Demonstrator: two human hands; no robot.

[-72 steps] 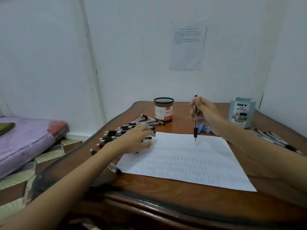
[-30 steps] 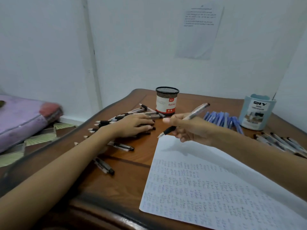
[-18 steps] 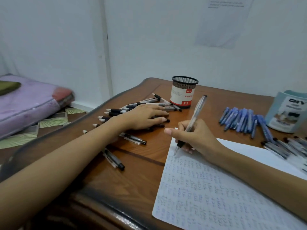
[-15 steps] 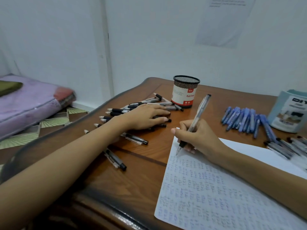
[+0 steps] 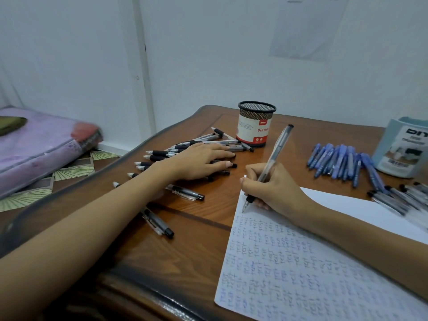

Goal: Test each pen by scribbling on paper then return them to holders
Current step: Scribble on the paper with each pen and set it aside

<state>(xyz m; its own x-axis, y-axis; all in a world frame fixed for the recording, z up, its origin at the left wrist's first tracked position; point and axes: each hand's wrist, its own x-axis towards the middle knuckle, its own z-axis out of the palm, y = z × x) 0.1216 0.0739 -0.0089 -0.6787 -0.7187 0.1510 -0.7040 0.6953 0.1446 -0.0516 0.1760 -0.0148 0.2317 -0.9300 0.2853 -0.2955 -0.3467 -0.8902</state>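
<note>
Grip on the pen: the right hand has thumb and fingers curled round the lower barrel in a writing hold. Barrel is clear with a dark grip section; it tilts away from the person, cap end up, tip down at the top left corner of the paper. Whether the tip actually touches the sheet cannot be told. Said paper lies on the wooden desk, right of centre, most of it covered with rows of small blue marks; the far strip is blank.

Second finding: the left hand lies flat, palm down, fingers straight, resting on a spread of black pens at the desk's left side. It holds none of them. Two stray pens of the same sort lie apart, nearer the front edge.

Behind the spread stands the mesh holder, upright, black with a red and white label, just beside the spread's far end. Further right lie the blue pens in a row, and the pale blue holder stands just beside them at the frame's edge. Some dark-capped pens, blurred, lie near the paper's far right side.

Off the desk: a printed sheet on the white wall, a purple mattress on the floor at left
</note>
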